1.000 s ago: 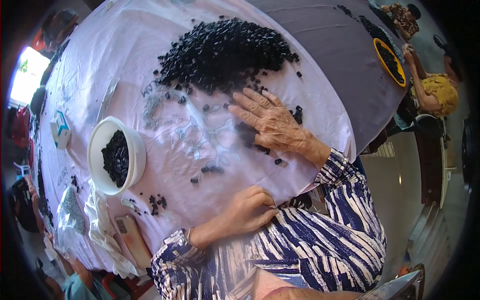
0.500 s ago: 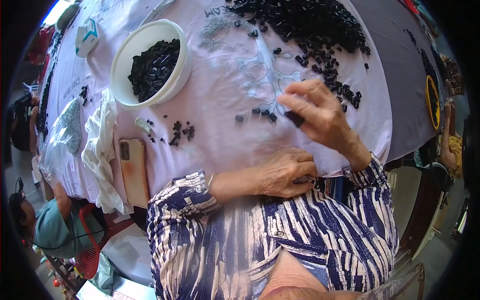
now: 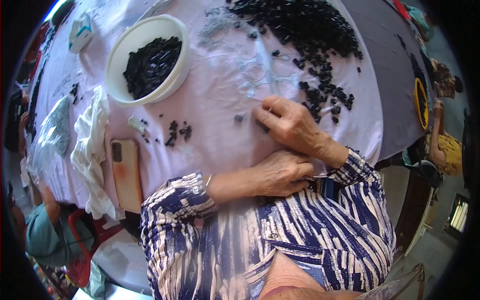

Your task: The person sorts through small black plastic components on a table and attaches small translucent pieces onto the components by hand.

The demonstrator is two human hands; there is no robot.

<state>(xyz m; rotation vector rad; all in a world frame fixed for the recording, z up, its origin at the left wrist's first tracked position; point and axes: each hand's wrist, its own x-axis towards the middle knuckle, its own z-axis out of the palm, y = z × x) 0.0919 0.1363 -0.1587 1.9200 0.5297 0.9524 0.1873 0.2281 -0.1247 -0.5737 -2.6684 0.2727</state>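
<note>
My right hand (image 3: 292, 125) is low over the pink cloth, its fingers bent and drawn together. Dark bits of small black pieces (image 3: 264, 127) show beneath its fingertips, mostly covered by the hand. One loose black piece (image 3: 239, 118) lies just left of it. My left hand (image 3: 282, 174) rests at the table's near edge, curled closed; whatever its fingers hold is hidden. Beyond my right hand, a trail of black pieces (image 3: 312, 97) leads up to a large heap of black pieces (image 3: 305, 25). A white tub (image 3: 175, 92) with black pieces inside stands to the left.
A phone (image 3: 127, 175) lies near the left edge, beside a crumpled white cloth (image 3: 92, 150) and a clear plastic bag (image 3: 52, 130). A small box (image 3: 81, 32) stands farther back. Other people sit around, one in a teal sleeve (image 3: 50, 230). A yellow-rimmed basket (image 3: 421, 105) is at right.
My right hand has moved left and down onto the small black pieces, covering them, and its fingers are drawn closer together. My left hand stays put. The view has shifted slightly.
</note>
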